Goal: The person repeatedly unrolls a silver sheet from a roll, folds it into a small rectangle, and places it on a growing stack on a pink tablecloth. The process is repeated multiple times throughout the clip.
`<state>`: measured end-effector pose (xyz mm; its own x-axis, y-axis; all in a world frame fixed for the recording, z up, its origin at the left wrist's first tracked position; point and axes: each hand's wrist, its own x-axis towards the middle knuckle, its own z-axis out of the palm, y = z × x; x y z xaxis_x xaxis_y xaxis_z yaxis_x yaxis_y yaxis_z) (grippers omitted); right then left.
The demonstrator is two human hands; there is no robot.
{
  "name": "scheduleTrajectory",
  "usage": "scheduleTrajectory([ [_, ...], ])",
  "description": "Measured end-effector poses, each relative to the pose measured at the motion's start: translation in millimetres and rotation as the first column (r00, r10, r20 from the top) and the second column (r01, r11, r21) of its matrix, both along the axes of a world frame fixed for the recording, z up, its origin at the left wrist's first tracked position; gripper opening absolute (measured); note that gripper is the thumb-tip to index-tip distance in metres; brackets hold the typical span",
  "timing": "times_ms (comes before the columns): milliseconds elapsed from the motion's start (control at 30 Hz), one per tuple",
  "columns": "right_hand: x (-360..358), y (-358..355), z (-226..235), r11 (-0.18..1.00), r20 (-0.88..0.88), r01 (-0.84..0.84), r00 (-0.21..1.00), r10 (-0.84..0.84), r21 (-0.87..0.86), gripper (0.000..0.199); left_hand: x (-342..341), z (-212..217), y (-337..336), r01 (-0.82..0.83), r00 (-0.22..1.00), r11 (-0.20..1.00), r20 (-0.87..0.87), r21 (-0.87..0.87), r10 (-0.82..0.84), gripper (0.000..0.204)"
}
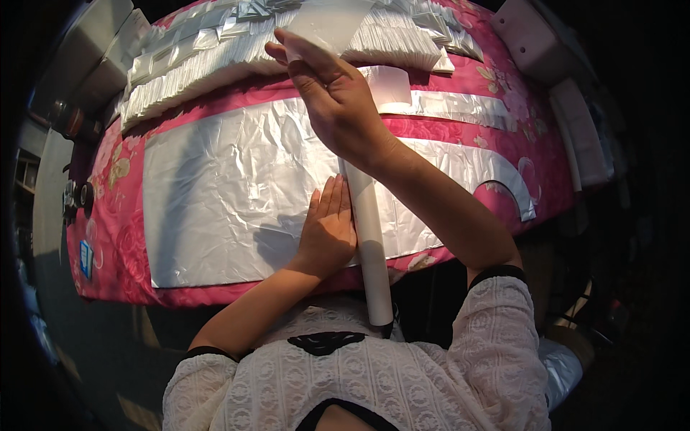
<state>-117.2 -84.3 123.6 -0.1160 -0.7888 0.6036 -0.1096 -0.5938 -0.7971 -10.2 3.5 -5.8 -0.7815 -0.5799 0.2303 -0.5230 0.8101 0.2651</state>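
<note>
White tube [371, 255] ran away from the wearer across silver sheet [223, 187]; left hand [329, 231], nearer, lay flat at its left, fingers together. I saw right hand [338, 108], raised, pinching a translucent sheet [329, 21].

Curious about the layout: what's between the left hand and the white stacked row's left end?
Silvery sheet, then pink floral tablecloth, in the head view.

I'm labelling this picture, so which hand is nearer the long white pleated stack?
Right. The right hand overlaps the white pleated stack in view; the left hand is nearer the body, beside the white tube.
</note>
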Motion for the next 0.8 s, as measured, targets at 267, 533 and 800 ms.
scheduleTrajectory([
  [267, 211, 17, -126, 0.881, -0.611, -0.278, 0.639, 0.467, 0.383, 0.049, -7, -31, -1, -0.053, 0.989, 0.995, -0.141, -0.088, 0.041, 0.055],
  [533, 171, 61, -64, 0.791, -0.392, -0.498, 0.689, 0.610, 0.355, 0.067, -6, -20, 1, -0.078, 0.968, 0.983, -0.222, 0.168, 0.115, 0.058],
  [800, -9, 142, -46, 0.990, -0.677, -0.029, 0.727, 0.116, 0.138, 0.053, 9, 30, -43, 0.275, 0.717, 0.585, -0.568, 0.763, 0.404, 0.048],
])
